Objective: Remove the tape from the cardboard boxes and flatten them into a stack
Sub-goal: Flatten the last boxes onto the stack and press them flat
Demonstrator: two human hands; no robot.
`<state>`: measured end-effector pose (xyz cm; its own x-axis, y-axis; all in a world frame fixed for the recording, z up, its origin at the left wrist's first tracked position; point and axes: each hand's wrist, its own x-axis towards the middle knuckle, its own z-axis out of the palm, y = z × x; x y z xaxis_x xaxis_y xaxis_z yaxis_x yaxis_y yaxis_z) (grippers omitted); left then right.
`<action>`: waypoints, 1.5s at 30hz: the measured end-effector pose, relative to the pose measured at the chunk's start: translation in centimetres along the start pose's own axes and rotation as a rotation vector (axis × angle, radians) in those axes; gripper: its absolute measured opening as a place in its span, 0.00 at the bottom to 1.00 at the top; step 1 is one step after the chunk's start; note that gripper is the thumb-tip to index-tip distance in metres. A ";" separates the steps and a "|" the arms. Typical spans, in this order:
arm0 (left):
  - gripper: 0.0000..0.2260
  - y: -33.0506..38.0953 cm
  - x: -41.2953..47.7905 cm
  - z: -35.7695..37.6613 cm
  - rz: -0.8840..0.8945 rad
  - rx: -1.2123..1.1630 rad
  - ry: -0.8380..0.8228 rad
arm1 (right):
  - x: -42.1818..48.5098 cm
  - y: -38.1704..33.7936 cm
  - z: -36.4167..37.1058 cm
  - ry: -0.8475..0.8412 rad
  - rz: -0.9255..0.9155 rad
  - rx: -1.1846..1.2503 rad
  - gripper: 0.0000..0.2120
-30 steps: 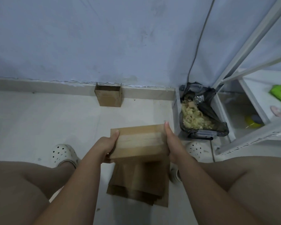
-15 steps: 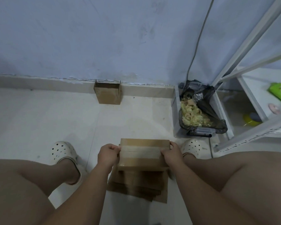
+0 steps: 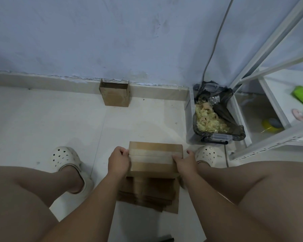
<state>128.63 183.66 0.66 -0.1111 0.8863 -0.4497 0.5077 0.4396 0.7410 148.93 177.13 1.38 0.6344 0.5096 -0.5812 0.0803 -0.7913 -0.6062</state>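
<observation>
A closed brown cardboard box (image 3: 154,154) with a pale strip of tape across its top sits low between my knees, over a stack of flattened cardboard (image 3: 150,194) on the floor. My left hand (image 3: 119,161) grips the box's left end with curled fingers. My right hand (image 3: 184,162) holds the right end, fingertips on the top at the tape's end. A second, open-topped box (image 3: 115,95) stands against the wall's skirting.
A clear bin lined with a black bag (image 3: 215,119), full of crumpled tape, stands to the right of the box. A white metal shelf frame (image 3: 269,105) fills the right side, a cable (image 3: 215,41) runs down the wall. My feet in white clogs (image 3: 66,159) flank the stack.
Both hands have lowered the taped box from above the floor down toward the flattened stack and closer to me. My fingers now curl tighter at its ends.
</observation>
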 end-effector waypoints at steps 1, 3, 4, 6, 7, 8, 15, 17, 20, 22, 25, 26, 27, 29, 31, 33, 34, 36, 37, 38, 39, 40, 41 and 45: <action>0.09 0.2 -0.2 0.1 0.039 0.060 0.016 | -0.3 -0.1 0.0 0.057 -0.107 -0.146 0.30; 0.08 0.8 -0.3 0.1 0.102 0.157 0.035 | -1.2 -0.6 0.2 0.162 -0.410 -0.453 0.28; 0.08 1.1 -0.3 0.1 0.126 0.186 0.041 | -1.6 -0.9 0.5 0.155 -0.564 -0.559 0.27; 0.07 1.7 -0.3 -0.1 0.170 0.234 0.054 | -2.6 -1.4 1.4 0.007 -0.798 -0.719 0.27; 0.07 1.9 -0.4 -0.1 0.192 0.256 0.060 | -3.2 -1.4 2.1 -0.085 -0.871 -0.779 0.27; 0.07 2.0 -0.4 -0.1 0.210 0.273 0.060 | -3.7 -1.3 2.8 -0.166 -0.909 -0.830 0.27; 0.07 0.1 -0.4 -0.2 -0.177 -0.255 -0.165 | -4.6 0.2 4.8 -0.325 -0.857 -0.970 0.27; 0.04 -0.3 -0.3 -0.6 -0.280 -0.502 -0.259 | -4.6 0.3 4.8 -0.335 -0.847 -0.976 0.27; 0.05 -0.3 0.1 -0.7 -0.315 -0.614 -0.306 | -4.4 0.2 4.9 -0.324 -0.839 -0.963 0.28; 0.05 -0.3 0.3 -0.4 -0.315 -0.568 -0.274 | -4.2 0.2 4.9 -0.341 -0.830 -0.961 0.28; 0.05 -0.5 0.4 -0.2 -0.353 -0.513 -0.235 | -4.1 0.5 4.6 -0.375 -0.776 -0.937 0.29; 0.05 -0.6 0.3 -0.1 -0.360 -0.504 -0.242 | -4.1 0.7 4.5 -0.366 -0.766 -0.930 0.30; 0.05 -0.6 0.2 -0.1 -0.361 -0.494 -0.247 | -4.1 1.0 4.5 -0.355 -0.763 -0.931 0.31; 0.05 -0.6 0.2 0.1 -0.333 -0.464 -0.229 | -4.2 1.2 4.5 -0.350 -0.776 -0.969 0.32; 0.06 -0.5 0.2 0.2 -0.266 -0.381 -0.182 | -4.2 1.1 4.8 -0.353 -0.800 -1.015 0.33; 0.07 -0.4 0.2 0.3 -0.179 -0.226 -0.136 | -4.2 0.8 5.1 -0.345 -0.814 -1.042 0.33; 0.08 -0.3 0.1 0.3 -0.132 -0.142 -0.120 | -4.2 0.7 5.2 -0.335 -0.819 -1.053 0.34; 0.08 -0.2 0.0 0.6 -0.050 -0.015 -0.094 | -4.1 0.6 5.5 -0.316 -0.821 -1.071 0.34; 0.08 -0.1 -0.1 0.7 -0.019 0.023 -0.076 | -4.1 0.5 5.6 -0.315 -0.815 -1.076 0.34; 0.08 -0.1 -0.2 0.9 0.003 0.046 -0.056 | -3.9 0.4 5.7 -0.320 -0.805 -1.080 0.34; 0.09 -0.1 -0.3 1.0 0.015 0.056 -0.037 | -3.8 0.1 5.8 -0.331 -0.793 -1.081 0.34; 0.08 -0.1 -0.4 1.2 0.017 0.057 -0.020 | -3.6 -0.2 5.9 -0.344 -0.779 -1.080 0.33; 0.08 -0.1 -0.5 1.4 0.008 0.048 -0.006 | -3.5 -0.4 6.0 -0.358 -0.766 -1.076 0.32; 0.08 0.6 -0.5 1.8 -0.090 -0.063 0.039 | -3.1 -1.0 6.1 -0.399 -0.730 -1.045 0.32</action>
<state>130.46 183.24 0.41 -0.1878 0.8471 -0.4972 0.4393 0.5252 0.7288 142.19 178.41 0.40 -0.0578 0.8456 -0.5306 0.9638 -0.0913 -0.2506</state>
